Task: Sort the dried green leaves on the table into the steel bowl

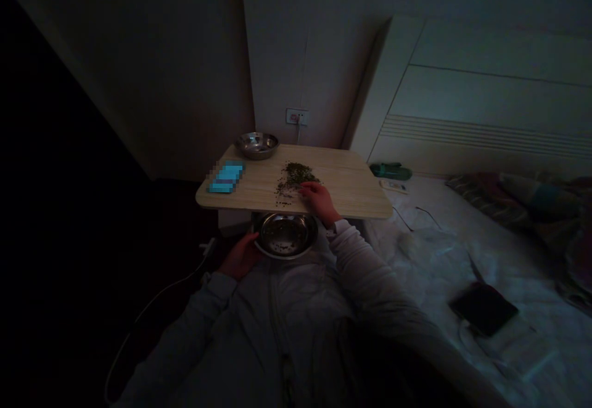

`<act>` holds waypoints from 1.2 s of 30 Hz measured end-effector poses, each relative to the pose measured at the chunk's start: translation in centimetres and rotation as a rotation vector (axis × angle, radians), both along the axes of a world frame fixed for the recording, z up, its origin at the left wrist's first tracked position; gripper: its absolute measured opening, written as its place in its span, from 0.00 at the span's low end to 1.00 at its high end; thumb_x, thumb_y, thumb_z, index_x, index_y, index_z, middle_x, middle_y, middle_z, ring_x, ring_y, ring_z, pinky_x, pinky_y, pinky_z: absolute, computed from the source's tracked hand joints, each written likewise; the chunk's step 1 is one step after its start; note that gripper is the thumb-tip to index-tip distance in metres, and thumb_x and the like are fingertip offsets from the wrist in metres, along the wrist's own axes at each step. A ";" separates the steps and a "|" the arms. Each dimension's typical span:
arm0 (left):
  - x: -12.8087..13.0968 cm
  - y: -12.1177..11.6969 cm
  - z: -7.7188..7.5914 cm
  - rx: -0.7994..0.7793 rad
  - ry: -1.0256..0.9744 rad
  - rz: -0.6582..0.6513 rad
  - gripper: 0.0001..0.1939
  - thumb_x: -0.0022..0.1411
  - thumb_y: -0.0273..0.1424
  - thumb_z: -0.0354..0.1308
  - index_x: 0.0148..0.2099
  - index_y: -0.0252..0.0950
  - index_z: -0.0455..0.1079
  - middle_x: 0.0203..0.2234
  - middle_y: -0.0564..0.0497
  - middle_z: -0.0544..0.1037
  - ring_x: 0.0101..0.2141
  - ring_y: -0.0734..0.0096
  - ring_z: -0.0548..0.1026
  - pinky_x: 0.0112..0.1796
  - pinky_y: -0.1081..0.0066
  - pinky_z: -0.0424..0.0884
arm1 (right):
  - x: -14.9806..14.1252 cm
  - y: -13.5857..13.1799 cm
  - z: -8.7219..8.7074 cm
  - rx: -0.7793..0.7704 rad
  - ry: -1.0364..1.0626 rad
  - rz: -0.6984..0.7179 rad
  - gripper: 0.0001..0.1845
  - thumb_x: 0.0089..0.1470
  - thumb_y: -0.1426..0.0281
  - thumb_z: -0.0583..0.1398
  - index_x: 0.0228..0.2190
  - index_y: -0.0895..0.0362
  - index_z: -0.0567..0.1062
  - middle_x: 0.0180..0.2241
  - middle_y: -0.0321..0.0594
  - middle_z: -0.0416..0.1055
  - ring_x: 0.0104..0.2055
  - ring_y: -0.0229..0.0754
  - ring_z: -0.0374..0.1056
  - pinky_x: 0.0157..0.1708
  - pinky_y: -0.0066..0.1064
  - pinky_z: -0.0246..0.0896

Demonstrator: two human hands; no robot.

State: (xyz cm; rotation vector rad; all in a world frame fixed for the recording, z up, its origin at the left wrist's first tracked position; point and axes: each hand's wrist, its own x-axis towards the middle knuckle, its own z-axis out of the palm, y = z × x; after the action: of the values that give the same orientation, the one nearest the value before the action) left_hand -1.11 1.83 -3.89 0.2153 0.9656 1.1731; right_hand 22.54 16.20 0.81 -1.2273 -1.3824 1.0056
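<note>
Head view, left to right: blurred blue-lit phone flat on wooden tabletop. Left hand below tabletop's near edge, closed on left rim of near steel bowl; small dark bits inside. Far steel bowl at tabletop's back-left corner, well apart from both hands. Small green grains heaped loosely mid-tabletop, strays spread toward near edge. Right hand at heap's near-right side, fingertips drawn close together; cannot tell whether any grain sits pinched between.
</note>
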 end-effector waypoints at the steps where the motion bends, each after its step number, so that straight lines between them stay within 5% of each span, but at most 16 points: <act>1: 0.0 0.0 0.1 -0.013 0.003 0.002 0.09 0.67 0.22 0.62 0.46 0.34 0.82 0.35 0.47 0.89 0.40 0.58 0.88 0.45 0.64 0.83 | 0.0 0.0 0.0 0.002 -0.004 0.002 0.12 0.50 0.63 0.70 0.37 0.52 0.85 0.34 0.39 0.83 0.40 0.48 0.77 0.50 0.43 0.75; 9: 0.7 -0.3 1.4 -0.041 -0.004 0.010 0.10 0.71 0.21 0.57 0.42 0.35 0.81 0.33 0.48 0.89 0.39 0.63 0.88 0.44 0.67 0.83 | -0.1 -0.5 0.6 -0.014 -0.011 0.020 0.11 0.48 0.66 0.68 0.36 0.53 0.85 0.32 0.37 0.83 0.39 0.46 0.76 0.47 0.41 0.74; 18: 0.1 0.0 0.1 0.003 0.005 0.004 0.07 0.66 0.22 0.64 0.42 0.36 0.81 0.35 0.47 0.89 0.40 0.60 0.88 0.43 0.66 0.83 | -0.1 -0.6 0.9 -0.034 -0.010 0.039 0.12 0.47 0.65 0.68 0.36 0.54 0.84 0.32 0.38 0.82 0.39 0.48 0.77 0.47 0.42 0.74; 36: 0.4 -0.1 0.7 -0.021 -0.003 0.021 0.08 0.66 0.20 0.62 0.40 0.35 0.81 0.34 0.46 0.89 0.38 0.60 0.87 0.43 0.66 0.82 | -0.3 -1.1 1.5 -0.055 0.033 0.042 0.08 0.45 0.69 0.68 0.32 0.53 0.84 0.28 0.34 0.82 0.35 0.44 0.77 0.45 0.38 0.75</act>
State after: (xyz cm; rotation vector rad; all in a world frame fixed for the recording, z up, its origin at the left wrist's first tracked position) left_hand -0.71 1.71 -3.19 0.1867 0.9798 1.1817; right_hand 22.22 15.12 2.28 -1.2213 -1.3679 1.0943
